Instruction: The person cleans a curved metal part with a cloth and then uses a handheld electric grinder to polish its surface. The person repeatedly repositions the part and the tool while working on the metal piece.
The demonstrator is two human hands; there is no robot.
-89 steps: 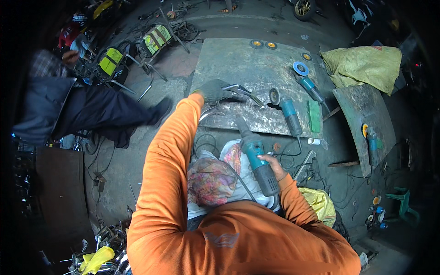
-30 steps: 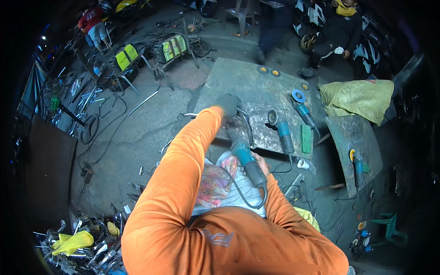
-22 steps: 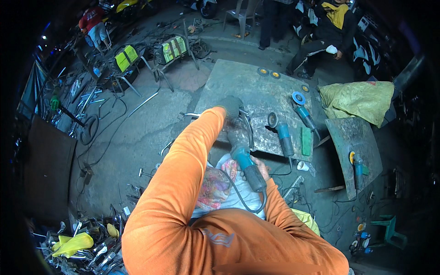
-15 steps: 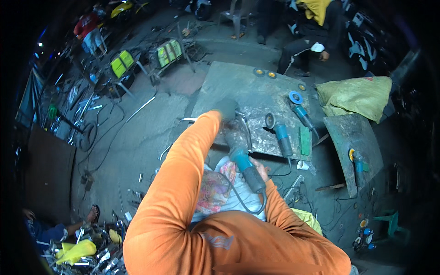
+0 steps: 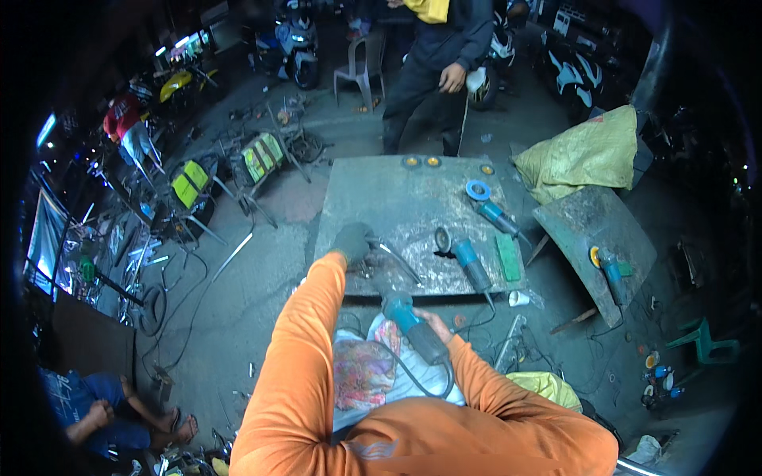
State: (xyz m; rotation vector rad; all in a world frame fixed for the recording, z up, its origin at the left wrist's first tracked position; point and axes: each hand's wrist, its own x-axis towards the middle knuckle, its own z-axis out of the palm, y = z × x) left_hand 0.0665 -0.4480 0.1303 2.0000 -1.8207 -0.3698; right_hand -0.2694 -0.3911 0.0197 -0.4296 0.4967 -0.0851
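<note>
In a dark glove, my left hand (image 5: 353, 242) is closed on a curved metal piece (image 5: 401, 260) above the near part of a worn metal-topped table (image 5: 373, 190). My right hand (image 5: 435, 324) is bare and wraps round the body of a teal and black angle grinder (image 5: 417, 329). The grinder slants up toward the metal piece; its disc end is blurred, so contact cannot be told. Its cord loops down over the patterned cloth (image 5: 365, 373) on my lap. A second angle grinder (image 5: 472, 266) lies on the table to the right.
Another grinder with a blue disc (image 5: 492, 213), a green block (image 5: 508, 258) and several small discs (image 5: 421, 161) lie on the table. To the right are a yellowish sack (image 5: 583, 155) and a tilted board (image 5: 595, 238) bearing a grinder. People stand beyond the table and sit at lower left.
My view has tilted up, showing more of the person across the table. The metal piece has swung round in my gloved left hand. My right hand still holds the grinder.
</note>
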